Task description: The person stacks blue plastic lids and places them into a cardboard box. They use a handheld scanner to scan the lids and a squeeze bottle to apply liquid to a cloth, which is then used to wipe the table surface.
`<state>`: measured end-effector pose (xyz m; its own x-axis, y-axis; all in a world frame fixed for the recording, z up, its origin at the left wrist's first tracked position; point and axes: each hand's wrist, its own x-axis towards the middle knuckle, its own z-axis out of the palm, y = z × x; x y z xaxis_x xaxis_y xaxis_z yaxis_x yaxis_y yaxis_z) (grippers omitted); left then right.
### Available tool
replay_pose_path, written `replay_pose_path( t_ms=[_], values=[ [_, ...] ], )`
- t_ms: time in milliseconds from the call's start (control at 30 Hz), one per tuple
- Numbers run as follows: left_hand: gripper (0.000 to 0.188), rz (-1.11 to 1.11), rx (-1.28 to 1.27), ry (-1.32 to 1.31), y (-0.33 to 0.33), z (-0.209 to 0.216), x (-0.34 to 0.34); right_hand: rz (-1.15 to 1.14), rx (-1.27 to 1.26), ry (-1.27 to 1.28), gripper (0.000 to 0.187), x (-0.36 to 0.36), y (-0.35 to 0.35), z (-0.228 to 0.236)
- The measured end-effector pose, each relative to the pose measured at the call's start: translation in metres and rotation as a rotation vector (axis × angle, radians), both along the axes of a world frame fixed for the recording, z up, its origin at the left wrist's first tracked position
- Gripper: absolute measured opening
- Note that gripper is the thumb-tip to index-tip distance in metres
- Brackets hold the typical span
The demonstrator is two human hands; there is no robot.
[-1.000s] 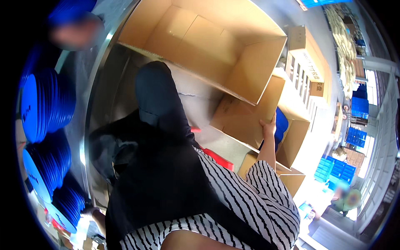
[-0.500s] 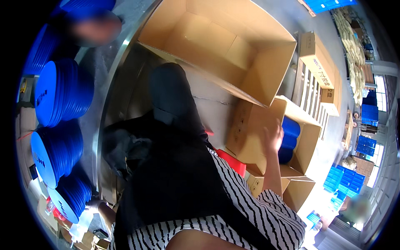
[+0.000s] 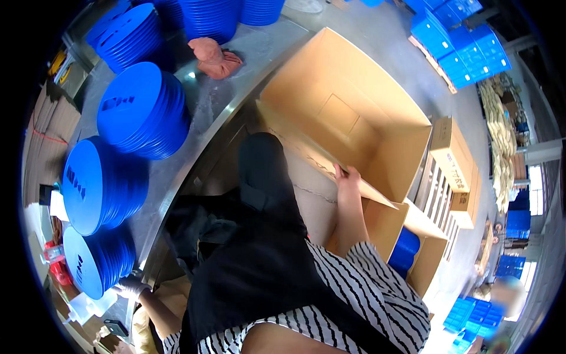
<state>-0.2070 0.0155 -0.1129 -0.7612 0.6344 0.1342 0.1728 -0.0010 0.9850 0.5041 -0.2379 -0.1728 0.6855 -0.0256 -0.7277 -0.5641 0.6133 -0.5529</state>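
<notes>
My right hand point(image 3: 349, 175) is closed on the near flap of a large open cardboard box point(image 3: 386, 88), fingers hooked over its edge. No contents show in the part of that box I can see. At the lower left, my left hand point(image 3: 132, 287) wears a pale glove with dark fingertips. It is at the end of a leaning stack of blue plastic discs point(image 3: 85, 262) on the metal table, its fingers partly hidden there. Two more stacks, a middle one point(image 3: 85, 186) and a farther one point(image 3: 130, 109), line the table.
A crumpled pinkish cloth point(image 3: 215, 59) lies on the metal table point(image 3: 171, 171). Beside my right arm, a smaller open box point(image 3: 427, 259) holds blue discs point(image 3: 405, 251). Long cartons point(image 3: 454, 156) rest on a slatted pallet point(image 3: 433, 189). Blue crates point(image 3: 460, 44) are stacked farther off.
My right hand has moved left from above the smaller box to the large box's flap and grips it. The view has shifted, showing more of the table and the cloth.
</notes>
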Motion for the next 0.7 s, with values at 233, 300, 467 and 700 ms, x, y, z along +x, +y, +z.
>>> replay_pose_path(
  t_ms=[233,300,467,700],
  values=[
    [0.052,-0.042,-0.023,-0.250,-0.004,0.019,0.012,-0.073,0.067,-0.007,0.021,-0.044,-0.029,0.032],
    [0.049,-0.022,-0.066,-0.165,-0.002,0.006,-0.002,-0.071,0.096,0.000,0.018,-0.054,-0.032,0.020],
    [0.042,-0.036,-0.002,0.186,-0.001,-0.062,-0.089,-0.081,0.118,-0.034,0.021,-0.076,-0.026,0.046],
    [0.041,-0.004,0.075,-0.321,0.005,-0.023,-0.048,-0.031,0.162,-0.161,0.025,-0.070,-0.028,0.045]
  ],
)
